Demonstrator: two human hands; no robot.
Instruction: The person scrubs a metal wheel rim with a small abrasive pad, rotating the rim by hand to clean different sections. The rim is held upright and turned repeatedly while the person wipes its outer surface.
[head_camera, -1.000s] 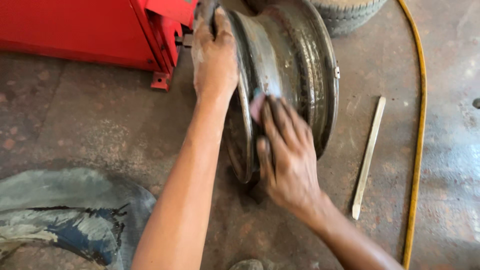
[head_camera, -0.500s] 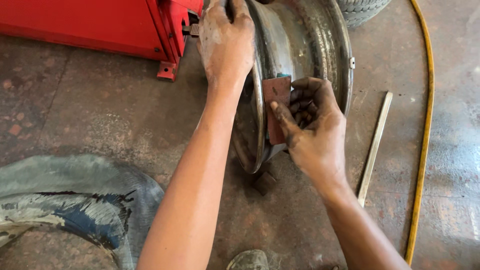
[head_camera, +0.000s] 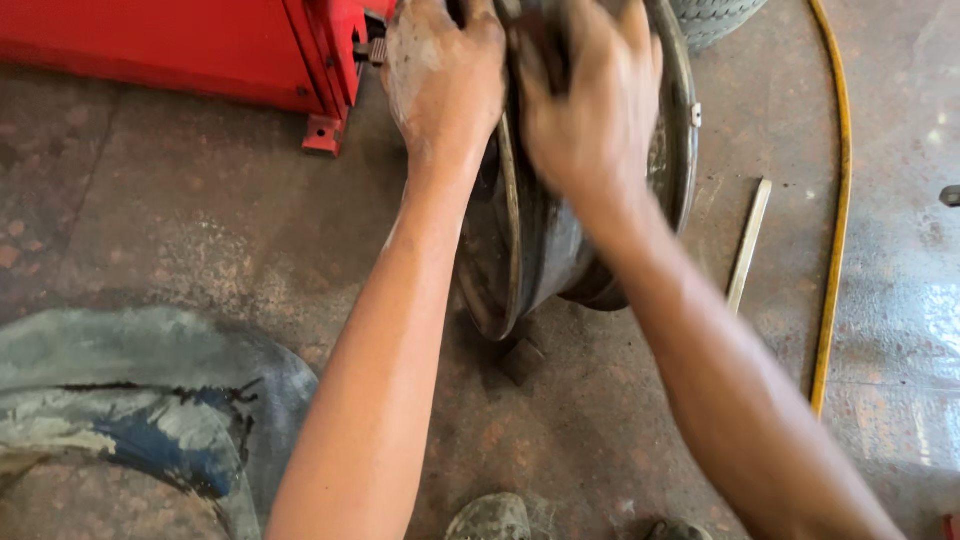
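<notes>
Standing upright on the concrete floor (head_camera: 180, 220), the steel wheel rim (head_camera: 540, 250) leans near a red machine (head_camera: 180, 40). The left hand (head_camera: 440, 85) curls its fingers over the rim's top edge, gripping it. The right hand (head_camera: 590, 110) lies blurred across the rim's barrel; I cannot tell whether its fingers hold anything. Right of the rim lie a flat bar (head_camera: 748, 245) and a yellow hose (head_camera: 835, 220).

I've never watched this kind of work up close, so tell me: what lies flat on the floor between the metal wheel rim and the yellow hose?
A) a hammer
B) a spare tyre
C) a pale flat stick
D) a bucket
C: a pale flat stick lies on the concrete, with the upright wheel rim on one side of it and the yellow hose on the other.
</notes>
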